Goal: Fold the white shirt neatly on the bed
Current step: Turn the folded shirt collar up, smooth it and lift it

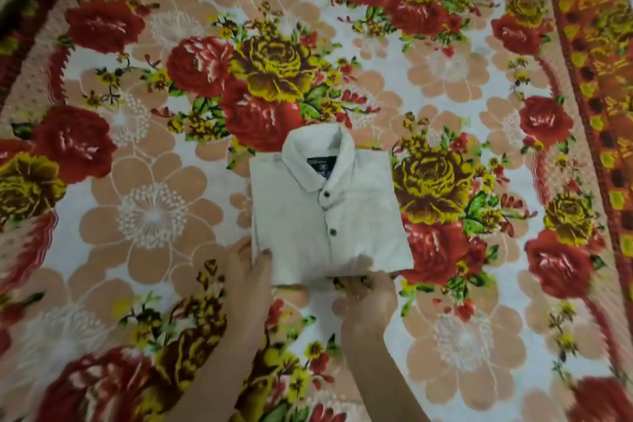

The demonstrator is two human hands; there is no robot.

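Left hand [251, 271] is pinching the white shirt [325, 223] at its near-left corner, thumb lying on top and fingers running along the shirt's left edge. Right hand [368, 291] is sitting at the shirt's near hem, right of centre, fingers curled against the cloth. Tips are hidden, so can't tell if it's gripping. Ring [357, 296] is showing on one finger. Shirt is lying folded into a rectangle, front up, flat on the bed [137, 250] with its floral cover. Two dark buttons [333, 232] are showing up the shirt's placket. Further up, the collar [346, 161] is pointing away. A dark neck label [320, 166] is sitting inside it, print too blurred to read. Far right of the shirt, an orange patterned border [599, 79] is running along the cover.
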